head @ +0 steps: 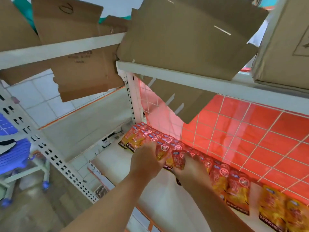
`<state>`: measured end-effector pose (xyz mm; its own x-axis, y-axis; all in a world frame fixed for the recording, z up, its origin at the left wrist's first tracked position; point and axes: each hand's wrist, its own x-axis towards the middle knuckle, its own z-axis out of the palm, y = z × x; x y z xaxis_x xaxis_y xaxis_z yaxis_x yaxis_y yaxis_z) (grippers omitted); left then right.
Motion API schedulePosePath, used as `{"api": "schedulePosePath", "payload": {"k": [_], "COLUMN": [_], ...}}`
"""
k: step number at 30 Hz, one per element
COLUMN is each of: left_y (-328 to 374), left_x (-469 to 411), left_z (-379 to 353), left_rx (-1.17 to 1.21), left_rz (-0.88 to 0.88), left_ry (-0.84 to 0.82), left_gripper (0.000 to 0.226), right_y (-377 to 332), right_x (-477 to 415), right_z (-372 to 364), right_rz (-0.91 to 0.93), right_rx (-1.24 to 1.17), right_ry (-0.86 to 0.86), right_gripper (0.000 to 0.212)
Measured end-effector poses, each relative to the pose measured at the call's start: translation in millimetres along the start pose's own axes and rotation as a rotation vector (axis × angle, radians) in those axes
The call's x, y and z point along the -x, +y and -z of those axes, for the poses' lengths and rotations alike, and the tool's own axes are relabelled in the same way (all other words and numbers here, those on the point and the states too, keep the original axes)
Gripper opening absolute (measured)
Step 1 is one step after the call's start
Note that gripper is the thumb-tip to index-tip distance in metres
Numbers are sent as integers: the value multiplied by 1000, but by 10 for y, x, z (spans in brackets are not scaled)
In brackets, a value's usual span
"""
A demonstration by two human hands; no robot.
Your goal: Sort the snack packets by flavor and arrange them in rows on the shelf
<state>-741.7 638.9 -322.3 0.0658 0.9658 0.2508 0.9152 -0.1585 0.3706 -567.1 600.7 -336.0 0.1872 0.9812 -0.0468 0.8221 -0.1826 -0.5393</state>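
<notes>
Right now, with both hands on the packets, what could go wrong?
The left hand and right hand grip red packets in a tightly packed row; pulling some may topple the upright neighbours.
Yellow packets stand beside the red ones at the right, so flavors could get mixed.
The tilted cardboard box overhangs the upper shelf and might slip down.

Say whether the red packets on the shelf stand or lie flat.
Standing: the red packets sit on their bottom edges in rows, tops up.
</notes>
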Motion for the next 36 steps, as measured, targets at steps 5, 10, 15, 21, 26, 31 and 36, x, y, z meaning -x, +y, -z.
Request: {"api": "schedulePosePath", "payload": {"k": [5,10,15,21,26,31,36], "left_y": [-198,-341,-498,-591,-664,-703,-761], "left_x": [-239,-566,-756,-773,-792,-791,-809], "left_z": [-248,-410,-529,-635,-671,-671,-661], "left_rx": [-70,-97,-79,-92,-31,-9,47], "left_rz": [-111,-183,-237,-300,-354,-386,-420], "left_ry": [-33,-161,-241,-272,-266,-245,-281], "left_gripper": [70,64,77,74,59,49,42], "right_y": [-49,-258,-460,-619,-703,-752,-713], "right_x": [-63,-131,-218,-282,-316,-329,-289], "right_z": [-190,-372,-475,-606,-666,-702,-767], "right_rz": [-138,-275,-378,-433,-462,-460,-453], "right_rx": [23,43,58,72,72,88,127], "right_ry": [8,89,136,175,155,177,196], "right_gripper": [67,68,70,60,59,56,53]}}
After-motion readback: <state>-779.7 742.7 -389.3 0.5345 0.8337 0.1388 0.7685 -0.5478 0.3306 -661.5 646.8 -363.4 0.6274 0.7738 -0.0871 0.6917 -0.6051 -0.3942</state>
